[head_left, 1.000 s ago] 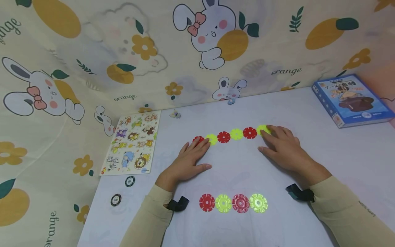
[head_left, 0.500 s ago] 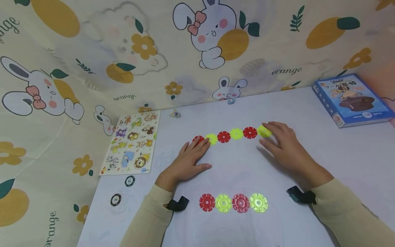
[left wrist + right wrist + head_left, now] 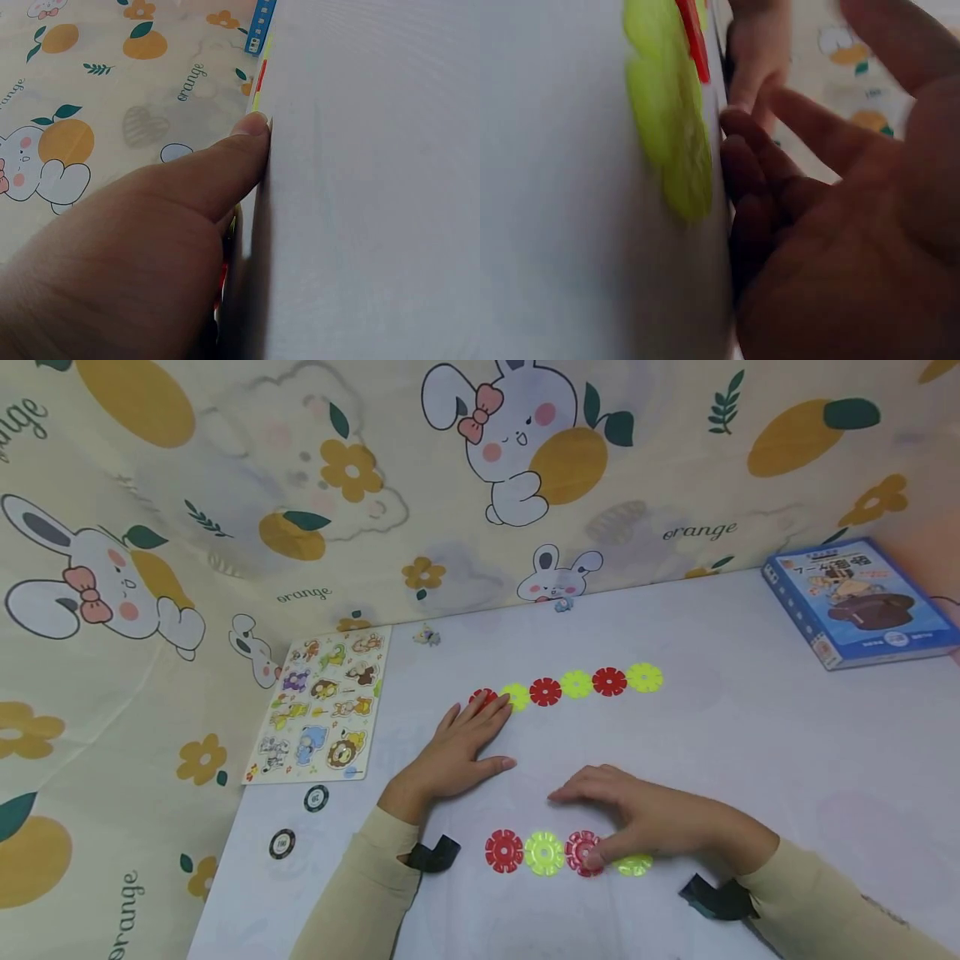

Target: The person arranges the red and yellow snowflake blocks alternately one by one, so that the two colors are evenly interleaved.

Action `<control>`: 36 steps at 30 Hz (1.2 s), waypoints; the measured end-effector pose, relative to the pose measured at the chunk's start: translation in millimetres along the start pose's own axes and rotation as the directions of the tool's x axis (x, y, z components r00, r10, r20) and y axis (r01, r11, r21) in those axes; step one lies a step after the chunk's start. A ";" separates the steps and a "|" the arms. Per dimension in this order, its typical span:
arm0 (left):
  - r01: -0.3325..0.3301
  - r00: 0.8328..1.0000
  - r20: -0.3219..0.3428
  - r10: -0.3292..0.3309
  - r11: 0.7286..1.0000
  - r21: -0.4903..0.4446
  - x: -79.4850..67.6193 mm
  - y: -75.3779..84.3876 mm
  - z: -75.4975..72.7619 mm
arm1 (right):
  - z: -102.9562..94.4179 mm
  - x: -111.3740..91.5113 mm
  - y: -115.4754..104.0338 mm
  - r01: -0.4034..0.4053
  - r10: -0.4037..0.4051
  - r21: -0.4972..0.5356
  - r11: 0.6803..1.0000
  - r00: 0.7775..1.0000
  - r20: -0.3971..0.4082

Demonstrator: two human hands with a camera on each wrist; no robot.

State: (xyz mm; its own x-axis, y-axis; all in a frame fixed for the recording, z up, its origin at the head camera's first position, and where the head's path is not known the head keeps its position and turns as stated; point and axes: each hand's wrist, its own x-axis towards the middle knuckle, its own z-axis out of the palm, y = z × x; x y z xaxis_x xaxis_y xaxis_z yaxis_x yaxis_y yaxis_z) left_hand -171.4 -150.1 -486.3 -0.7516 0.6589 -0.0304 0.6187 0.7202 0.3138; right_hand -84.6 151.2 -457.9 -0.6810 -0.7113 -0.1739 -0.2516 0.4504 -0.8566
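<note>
Red and yellow-green notched plastic discs lie in two rows on the white table. My left hand (image 3: pixel 453 756) rests flat at the far row's left end, its fingers partly covering a red disc (image 3: pixel 480 695) and touching the yellow-green disc (image 3: pixel 517 697) beside it. A yellow-green disc (image 3: pixel 645 677) ends that row at the right. My right hand (image 3: pixel 652 814) hovers over the near row with thumb and fingers apart, holding nothing. Its thumb overlaps a red disc (image 3: pixel 581 845) and partly hides the last yellow-green disc (image 3: pixel 633 865). In the right wrist view a yellow-green disc (image 3: pixel 679 142) lies beside the curving fingers.
An animal picture board (image 3: pixel 318 706) lies at the left, with two black round chips (image 3: pixel 316 798) below it. A blue box (image 3: pixel 862 602) sits at the back right. Two tiny figures (image 3: pixel 427 635) stand near the patterned cloth wall (image 3: pixel 465 568).
My right hand has left the yellow-green disc at the far row's right end and moved toward me and left, over the near row. My left hand has stayed in place.
</note>
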 end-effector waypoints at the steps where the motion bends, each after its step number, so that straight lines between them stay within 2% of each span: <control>1: 0.001 1.000 0.000 -0.001 1.000 0.000 0.1 0.1 0.2 | 2.9 -0.3 -1.9 -0.005 0.006 -0.046 0.999 1.000 0.019; 5: 0.003 1.000 -0.004 -0.003 1.000 0.001 0.0 0.3 0.5 | 9.2 -0.5 -7.0 -0.011 0.012 -0.200 0.980 1.000 0.001; 7: 0.002 1.000 -0.005 -0.002 1.000 -0.001 -0.2 -0.2 1.1 | 9.7 0.6 -8.1 -0.018 0.016 -0.204 0.979 1.000 -0.010; 9: 0.002 1.000 -0.008 -0.002 1.000 0.000 -0.8 -0.5 1.2 | 9.0 1.3 -7.7 -0.030 0.029 -0.160 0.987 1.000 -0.012; 13: 0.007 1.000 -0.004 -0.007 1.000 0.000 -1.5 -0.4 1.3 | 3.1 1.6 -3.5 -0.062 0.063 0.020 0.998 0.997 -0.042; 15: 0.010 1.000 -0.003 -0.010 1.000 0.000 -1.6 0.4 1.1 | -1.9 1.1 0.8 -0.068 0.078 0.086 0.994 0.991 -0.112; 17: 0.011 1.000 -0.006 -0.011 1.000 0.005 -1.1 0.3 1.6 | -8.8 0.8 6.2 -0.070 0.097 0.131 0.989 0.973 -0.210; 19: 0.009 1.000 -0.007 -0.009 1.000 0.004 -0.6 0.7 1.3 | -17.8 -0.4 13.0 -0.082 0.127 0.149 0.985 0.938 -0.322; 21: 0.007 1.000 -0.011 -0.007 1.000 0.000 0.0 1.0 1.0 | -28.6 -2.3 21.7 -0.100 0.153 0.145 0.984 0.895 -0.420; 24: 0.006 1.000 -0.009 -0.006 1.000 -0.005 0.3 1.3 0.7 | -46.2 -6.3 36.7 -0.152 0.207 0.147 0.977 0.826 -0.524; 31: 0.006 1.000 -0.006 -0.006 1.000 -0.005 0.2 1.5 -1.3 | -84.3 -21.3 68.5 -0.282 0.364 0.231 0.931 0.697 -0.618; 36: 0.003 1.000 0.000 -0.003 1.000 -0.004 0.2 1.4 -1.5 | -102.9 -31.8 82.1 -0.332 0.394 0.235 0.913 0.575 -0.717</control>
State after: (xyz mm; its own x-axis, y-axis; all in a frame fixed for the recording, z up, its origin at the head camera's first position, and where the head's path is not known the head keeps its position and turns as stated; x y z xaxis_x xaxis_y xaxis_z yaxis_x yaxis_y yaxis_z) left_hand -171.0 -149.4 -484.4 -0.7532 0.6571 -0.0315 0.6158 0.7211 0.3176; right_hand -154.3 266.3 -472.7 -0.9839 0.1553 -0.0889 0.1580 0.5209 -0.8388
